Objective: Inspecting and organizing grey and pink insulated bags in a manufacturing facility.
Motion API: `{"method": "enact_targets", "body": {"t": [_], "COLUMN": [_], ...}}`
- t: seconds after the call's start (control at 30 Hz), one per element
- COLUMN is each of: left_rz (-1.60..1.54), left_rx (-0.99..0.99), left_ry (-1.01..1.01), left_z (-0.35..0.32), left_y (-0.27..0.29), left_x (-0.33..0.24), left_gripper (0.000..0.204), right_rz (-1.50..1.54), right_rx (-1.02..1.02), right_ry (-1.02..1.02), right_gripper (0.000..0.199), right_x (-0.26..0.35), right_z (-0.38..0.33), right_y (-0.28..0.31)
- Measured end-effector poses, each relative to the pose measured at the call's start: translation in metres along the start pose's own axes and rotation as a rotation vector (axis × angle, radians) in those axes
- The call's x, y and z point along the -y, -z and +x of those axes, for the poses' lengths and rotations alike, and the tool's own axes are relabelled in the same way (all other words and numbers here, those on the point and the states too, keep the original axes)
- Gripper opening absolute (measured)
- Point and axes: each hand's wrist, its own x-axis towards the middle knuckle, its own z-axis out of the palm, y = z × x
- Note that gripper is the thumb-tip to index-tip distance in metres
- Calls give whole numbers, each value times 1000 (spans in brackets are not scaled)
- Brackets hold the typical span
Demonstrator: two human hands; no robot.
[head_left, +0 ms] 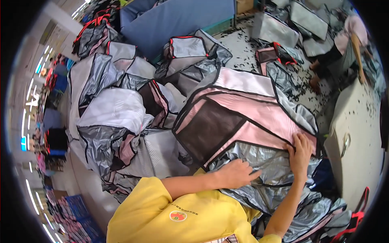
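Note:
In front of me lies a sewn insulated bag with pink panels [265, 135], a dark brown panel, black binding and a silver lining [267, 160]. My right hand [300, 156] rests on its pink part near the right corner, fingers stretched out over the fabric and thumb apart. Over the near edge of the silver lining is my left hand [236, 174], most fingers curled in and one pointing right. What, if anything, lies within those curled fingers is hidden. More crumpled silver lining [312, 210] hangs below my right forearm.
Grey and silver bags [113, 109] are heaped at the left. A blue padded panel [178, 22] stands behind. Dark scraps litter the floor [239, 52]. Beside a pale board with a metal handle [344, 141], another person [356, 36] bends at the far right. A red strap [358, 216] lies lower right.

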Motion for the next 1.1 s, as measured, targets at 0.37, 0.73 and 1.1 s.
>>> {"method": "enact_targets", "body": {"t": [0.37,0.73,1.1], "left_rz": [46,45,-15], "left_rx": [-63,-63,-73], "left_ry": [88,126,143], "left_z": [-5,-4,-12], "left_y": [-18,-24,-17], "left_x": [3,2,6], "left_gripper": [45,43,43], "right_rz": [-27,-52,-82], "right_rx": [-26,48,-58], "right_ry": [78,31,139], "right_gripper": [33,33,29], "right_x": [-9,-13,4], "right_z": [-1,-2,1], "right_y": [-39,-46,-31]}}
